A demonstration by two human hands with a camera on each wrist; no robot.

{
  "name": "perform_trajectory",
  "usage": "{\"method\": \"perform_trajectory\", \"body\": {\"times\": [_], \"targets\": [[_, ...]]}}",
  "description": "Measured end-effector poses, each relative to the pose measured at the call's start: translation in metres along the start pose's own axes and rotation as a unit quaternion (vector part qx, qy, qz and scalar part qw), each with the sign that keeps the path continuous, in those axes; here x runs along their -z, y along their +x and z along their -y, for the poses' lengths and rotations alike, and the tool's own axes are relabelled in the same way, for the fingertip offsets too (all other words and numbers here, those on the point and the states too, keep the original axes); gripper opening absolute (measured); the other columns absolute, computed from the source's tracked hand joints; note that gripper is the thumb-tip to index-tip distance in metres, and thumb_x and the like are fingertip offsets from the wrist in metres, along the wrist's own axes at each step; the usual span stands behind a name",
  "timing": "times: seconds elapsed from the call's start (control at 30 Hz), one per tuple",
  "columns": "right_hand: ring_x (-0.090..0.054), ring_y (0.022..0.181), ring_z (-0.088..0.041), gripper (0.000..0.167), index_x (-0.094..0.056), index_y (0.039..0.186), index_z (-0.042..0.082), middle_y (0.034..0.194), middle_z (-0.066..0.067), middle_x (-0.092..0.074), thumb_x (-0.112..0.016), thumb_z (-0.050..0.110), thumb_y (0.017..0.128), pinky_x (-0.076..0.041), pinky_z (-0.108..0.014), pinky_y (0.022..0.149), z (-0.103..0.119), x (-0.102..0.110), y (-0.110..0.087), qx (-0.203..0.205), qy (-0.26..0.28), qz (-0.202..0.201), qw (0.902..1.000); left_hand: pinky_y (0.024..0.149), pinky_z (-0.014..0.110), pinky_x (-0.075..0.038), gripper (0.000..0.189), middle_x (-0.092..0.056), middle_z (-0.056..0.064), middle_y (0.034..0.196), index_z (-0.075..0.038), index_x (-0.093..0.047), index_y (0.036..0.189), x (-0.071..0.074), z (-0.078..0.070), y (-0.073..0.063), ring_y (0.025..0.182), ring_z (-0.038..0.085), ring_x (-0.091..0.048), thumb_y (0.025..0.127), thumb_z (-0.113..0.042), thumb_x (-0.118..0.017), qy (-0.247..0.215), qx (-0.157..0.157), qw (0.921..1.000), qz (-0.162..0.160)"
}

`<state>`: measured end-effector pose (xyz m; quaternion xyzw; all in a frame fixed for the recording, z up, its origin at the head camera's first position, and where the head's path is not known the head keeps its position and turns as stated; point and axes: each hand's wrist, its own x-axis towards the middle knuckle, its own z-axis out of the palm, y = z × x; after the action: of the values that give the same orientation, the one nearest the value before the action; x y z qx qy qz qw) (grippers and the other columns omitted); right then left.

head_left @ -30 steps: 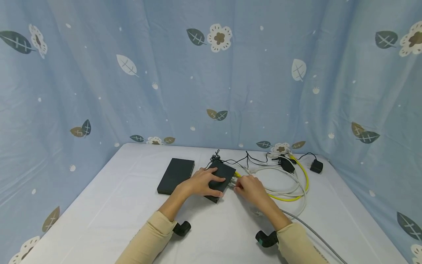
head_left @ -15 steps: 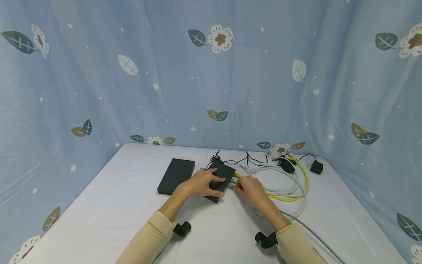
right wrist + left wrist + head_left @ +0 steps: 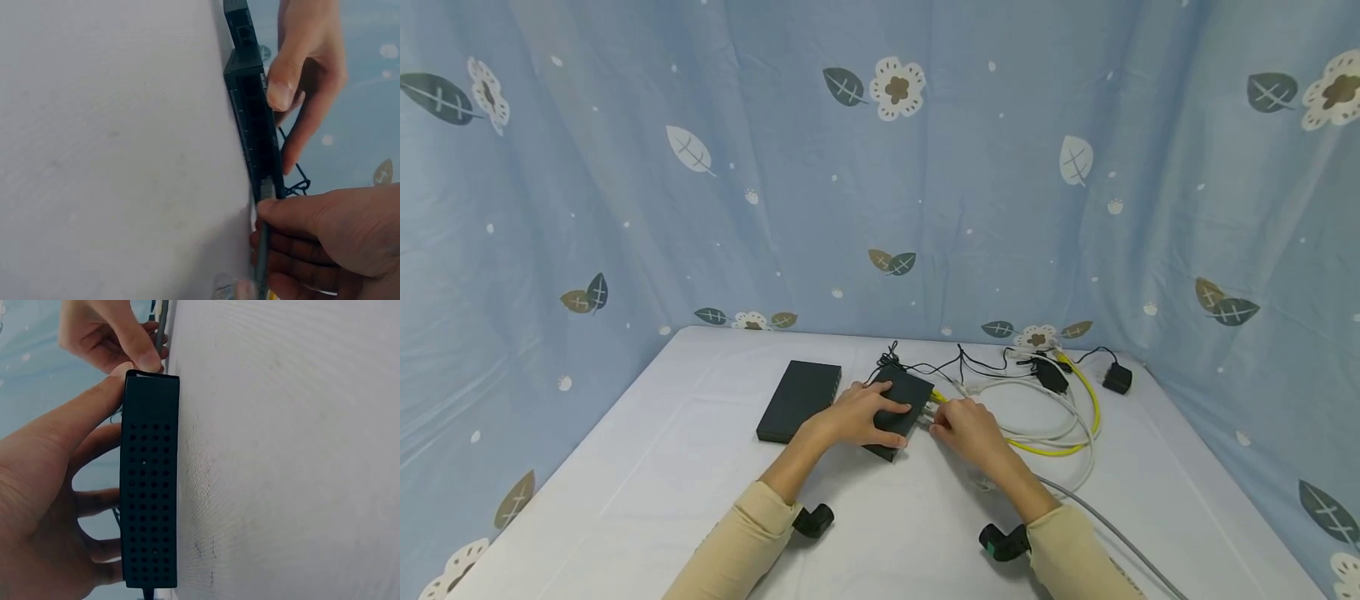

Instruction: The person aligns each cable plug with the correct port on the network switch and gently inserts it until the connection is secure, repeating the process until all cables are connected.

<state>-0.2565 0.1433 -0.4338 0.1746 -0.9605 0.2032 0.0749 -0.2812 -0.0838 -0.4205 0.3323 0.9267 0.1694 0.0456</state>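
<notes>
A black network switch lies flat, angled, in the middle of the table. My left hand rests on its top with fingers spread and the thumb along the near edge. The left wrist view shows the switch's perforated side facing the camera. My right hand pinches a grey network cable just behind its plug, which sits at a port at the far end of the port row in the right wrist view. How deep the plug sits I cannot tell. Other pale plugs and a yellow cable show beside my right fingers.
Left of my left hand lies a second black switch. White and yellow cables loop at the right. Two black power adapters and thin black cords lie toward the back. A floral curtain hangs behind the table.
</notes>
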Motion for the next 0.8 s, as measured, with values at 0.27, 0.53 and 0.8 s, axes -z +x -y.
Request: {"method": "perform_trajectory", "body": {"times": [0.27, 0.53, 0.8], "targets": [[-0.053, 0.059, -0.007, 0.006, -0.076, 0.083, 0.013, 0.07, 0.006, -0.066, -0.076, 0.018, 0.086, -0.043, -0.028, 0.054, 0.0, -0.001, -0.001, -0.005, -0.036, -0.018, 0.9992, 0.098, 0.059, -0.045, 0.064, -0.035, 0.018, 0.157, -0.033, -0.058, 0.138, 0.003, -0.009, -0.003, 0.127, 0.05, -0.045, 0.082, -0.062, -0.068, 0.026, 0.027, 0.9993, 0.009], [-0.054, 0.058, -0.009, 0.006, -0.076, 0.083, 0.015, 0.073, 0.006, -0.067, -0.076, 0.019, 0.086, -0.043, -0.029, 0.052, 0.0, 0.002, -0.001, -0.009, -0.066, -0.031, 0.9973, 0.095, 0.06, -0.047, 0.071, -0.033, 0.019, 0.157, -0.036, -0.052, 0.142, 0.004, -0.018, -0.004, 0.126, 0.055, -0.043, 0.081, -0.07, -0.064, 0.056, 0.05, 0.9969, 0.023], [-0.058, 0.063, -0.011, 0.004, -0.076, 0.085, 0.017, 0.078, 0.005, -0.068, -0.077, 0.021, 0.085, -0.048, -0.032, 0.056, -0.002, 0.003, -0.001, -0.01, -0.097, -0.035, 0.9946, 0.089, 0.058, -0.051, 0.076, -0.035, 0.02, 0.155, -0.039, -0.049, 0.143, 0.002, -0.026, -0.005, 0.126, 0.056, -0.043, 0.078, -0.076, -0.061, 0.074, 0.062, 0.9949, 0.028]]}}
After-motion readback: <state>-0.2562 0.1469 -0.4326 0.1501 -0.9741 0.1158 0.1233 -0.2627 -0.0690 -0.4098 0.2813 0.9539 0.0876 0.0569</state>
